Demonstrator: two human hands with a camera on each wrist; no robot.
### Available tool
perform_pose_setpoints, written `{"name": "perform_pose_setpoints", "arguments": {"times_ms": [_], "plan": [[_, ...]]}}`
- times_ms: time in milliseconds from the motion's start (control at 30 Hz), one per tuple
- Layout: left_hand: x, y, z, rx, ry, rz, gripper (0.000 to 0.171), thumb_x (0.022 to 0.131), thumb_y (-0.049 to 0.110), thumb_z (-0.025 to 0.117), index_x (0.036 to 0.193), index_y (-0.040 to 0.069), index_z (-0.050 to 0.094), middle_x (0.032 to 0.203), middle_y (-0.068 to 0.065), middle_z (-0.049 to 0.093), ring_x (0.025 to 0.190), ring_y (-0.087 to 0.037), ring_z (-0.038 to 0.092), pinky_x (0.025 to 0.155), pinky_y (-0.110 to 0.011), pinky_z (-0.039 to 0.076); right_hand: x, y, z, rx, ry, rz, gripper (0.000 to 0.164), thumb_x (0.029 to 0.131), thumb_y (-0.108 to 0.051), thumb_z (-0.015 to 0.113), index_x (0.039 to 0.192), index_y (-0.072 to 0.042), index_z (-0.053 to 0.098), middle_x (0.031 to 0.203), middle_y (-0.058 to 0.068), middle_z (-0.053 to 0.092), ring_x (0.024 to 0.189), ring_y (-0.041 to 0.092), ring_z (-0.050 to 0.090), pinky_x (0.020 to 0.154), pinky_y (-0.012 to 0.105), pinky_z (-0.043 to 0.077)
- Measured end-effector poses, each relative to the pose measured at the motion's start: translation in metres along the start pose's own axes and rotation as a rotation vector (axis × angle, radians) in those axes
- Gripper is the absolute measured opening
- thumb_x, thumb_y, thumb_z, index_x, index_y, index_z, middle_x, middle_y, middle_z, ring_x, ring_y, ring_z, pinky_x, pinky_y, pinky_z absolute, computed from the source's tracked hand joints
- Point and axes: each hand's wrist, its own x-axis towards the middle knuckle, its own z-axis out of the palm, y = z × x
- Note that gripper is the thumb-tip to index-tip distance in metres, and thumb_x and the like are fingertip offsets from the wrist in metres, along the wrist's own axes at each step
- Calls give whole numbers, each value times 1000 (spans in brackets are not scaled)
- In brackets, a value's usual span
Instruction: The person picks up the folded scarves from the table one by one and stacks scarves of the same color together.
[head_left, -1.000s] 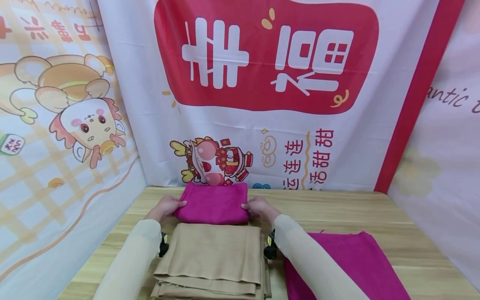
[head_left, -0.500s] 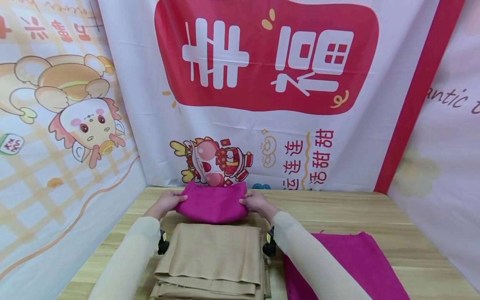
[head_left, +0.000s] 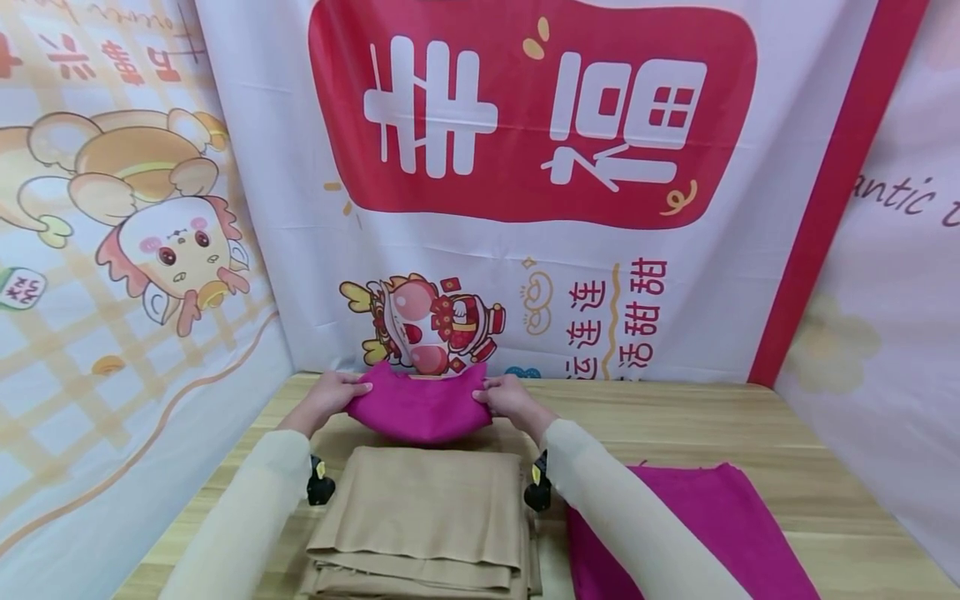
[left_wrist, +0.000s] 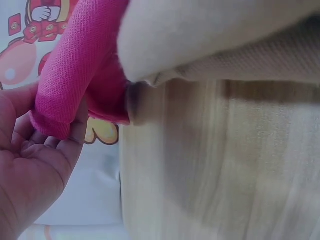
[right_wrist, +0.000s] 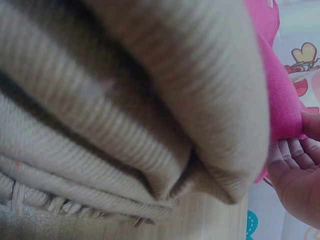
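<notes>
Both hands hold a folded magenta cloth (head_left: 422,410) by its two sides at the back of the table, and its middle sags between them. My left hand (head_left: 327,398) pinches the left side, thumb on top. In the left wrist view the fingers of the left hand (left_wrist: 37,155) curl under the cloth (left_wrist: 70,70). The right side is gripped by my right hand (head_left: 516,403). The right wrist view has the right hand (right_wrist: 300,175) at the edge, its fingers beneath the magenta cloth (right_wrist: 282,100).
A stack of folded tan cloth (head_left: 423,508) lies just in front of the held one. Another magenta cloth (head_left: 720,517) lies at the right, partly under the right sleeve. The wooden table (head_left: 675,417) meets a printed backdrop (head_left: 540,242) behind.
Both hands have lifted the magenta cloth's sides slightly and brought them a little closer together. Its top edge now dips in the middle. The tan stack stays put.
</notes>
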Motion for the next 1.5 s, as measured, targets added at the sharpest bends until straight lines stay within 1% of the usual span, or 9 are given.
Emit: {"name": "perform_pose_setpoints", "arguments": {"times_ms": [167, 267, 367, 467, 767, 933, 1067, 1367, 1500], "plan": [[-2, 7, -3, 5, -4, -13, 42, 87, 23, 56, 117, -7, 52, 118, -25, 47, 95, -28, 50, 72, -30, 47, -1, -4, 1, -9, 14, -19, 17, 84, -18, 60, 93, -4, 64, 87, 8, 58, 72, 18, 54, 63, 27, 50], [-3, 12, -6, -18, -18, -15, 44, 88, 23, 55, 118, -9, 50, 126, -28, 38, 106, -36, 45, 77, -35, 48, -3, -8, 2, -19, 12, -37, 17, 85, -19, 60, 94, -5, 65, 88, 8, 59, 74, 18, 56, 64, 28, 50], [-4, 17, -8, -28, -21, -16, 47, 87, 25, 56, 119, -9, 49, 132, -29, 28, 114, -38, 37, 81, -37, 46, -6, -13, 2, -29, 15, -48, 19, 85, -19, 60, 96, -4, 64, 89, 8, 59, 76, 19, 58, 66, 29, 50], [-4, 21, -9, -29, -23, -22, 48, 87, 26, 56, 119, -8, 48, 132, -28, 29, 115, -36, 37, 81, -36, 46, -9, -17, 0, -35, 20, -47, 19, 85, -19, 60, 96, -4, 64, 89, 8, 60, 75, 19, 58, 65, 29, 50], [-8, 34, -9, -3, -5, -17, 47, 86, 29, 57, 118, -6, 51, 117, -24, 49, 101, -29, 47, 76, -33, 47, -17, -26, -6, -71, 26, -68, 16, 85, -21, 60, 91, -7, 64, 86, 8, 60, 74, 18, 58, 64, 28, 49], [-11, 40, -9, 15, 9, 4, 47, 86, 29, 57, 117, -5, 52, 115, -23, 51, 101, -27, 47, 77, -32, 45, -19, -29, -11, -90, 39, -87, 19, 85, -23, 60, 94, -6, 63, 86, 8, 60, 75, 17, 58, 64, 28, 49], [-13, 46, -8, 15, 15, 9, 44, 86, 29, 58, 116, -3, 54, 112, -21, 54, 96, -25, 49, 71, -30, 46, -21, -29, -16, -84, 47, -92, 22, 84, -23, 61, 97, -6, 63, 87, 7, 61, 75, 17, 58, 64, 28, 49], [-21, 65, -5, 27, 22, 22, 45, 84, 31, 60, 115, -1, 56, 109, -18, 55, 89, -22, 49, 66, -27, 45, -28, -34, -26, -85, 50, -136, 14, 83, -20, 62, 88, -7, 65, 83, 6, 61, 70, 15, 56, 60, 26, 46], [-24, 74, -2, 35, 19, 33, 44, 83, 31, 61, 113, -1, 58, 105, -17, 54, 88, -22, 47, 64, -27, 45, -32, -36, -31, -86, 46, -127, 15, 83, -21, 62, 90, -8, 65, 85, 6, 61, 71, 15, 57, 61, 26, 47]]}}
